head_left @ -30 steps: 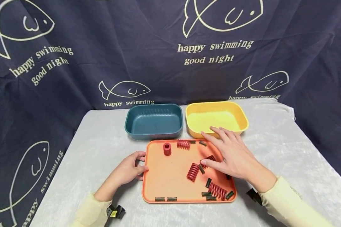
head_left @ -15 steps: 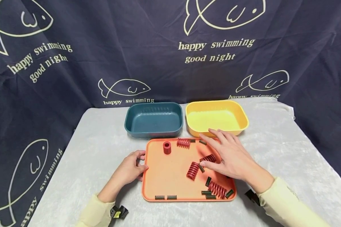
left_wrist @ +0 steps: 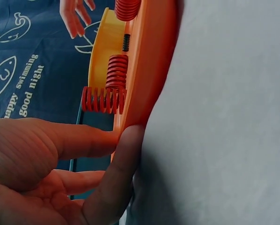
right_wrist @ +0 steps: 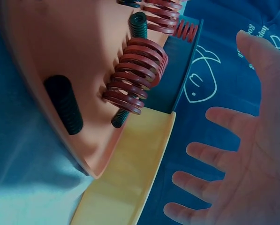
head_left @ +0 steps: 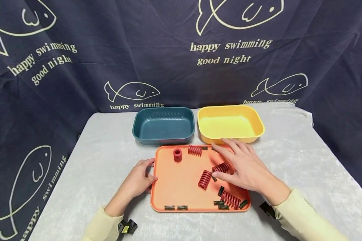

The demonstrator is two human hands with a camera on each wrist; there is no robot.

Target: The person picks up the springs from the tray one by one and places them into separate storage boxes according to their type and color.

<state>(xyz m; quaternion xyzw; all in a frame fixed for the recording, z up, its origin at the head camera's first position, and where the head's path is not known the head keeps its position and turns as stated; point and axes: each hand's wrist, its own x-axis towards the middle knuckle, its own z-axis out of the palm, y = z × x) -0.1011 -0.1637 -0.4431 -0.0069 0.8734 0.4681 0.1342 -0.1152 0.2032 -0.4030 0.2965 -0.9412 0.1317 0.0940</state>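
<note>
An orange tray [head_left: 178, 184] lies on the table, bearing red and small dark coil springs. My left hand [head_left: 137, 179] pinches its left rim between thumb and fingers, which the left wrist view shows close up. Over the tray's right side hovers my right hand [head_left: 244, 165], fingers spread and holding nothing. Below its thumb are a red spring [head_left: 220, 167] and another red spring [head_left: 204, 179]. One red spring [head_left: 177, 155] stands upright at the back left; beside it lies a red spring [head_left: 195, 150]. A dark spring [right_wrist: 64, 104] shows near the tray's corner in the right wrist view.
Behind the tray stand a dark teal bin [head_left: 164, 139] and a yellow bin [head_left: 209, 134], side by side. A red spring [head_left: 230, 199] lies among several dark springs at the front right. Two dark springs lie along the front rim. A navy fish-print curtain [head_left: 175, 50] hangs behind the table.
The whole scene shifts slightly upward in the head view. My left hand keeps its hold on the tray rim; my right hand stays spread over the tray, and the springs keep their places.
</note>
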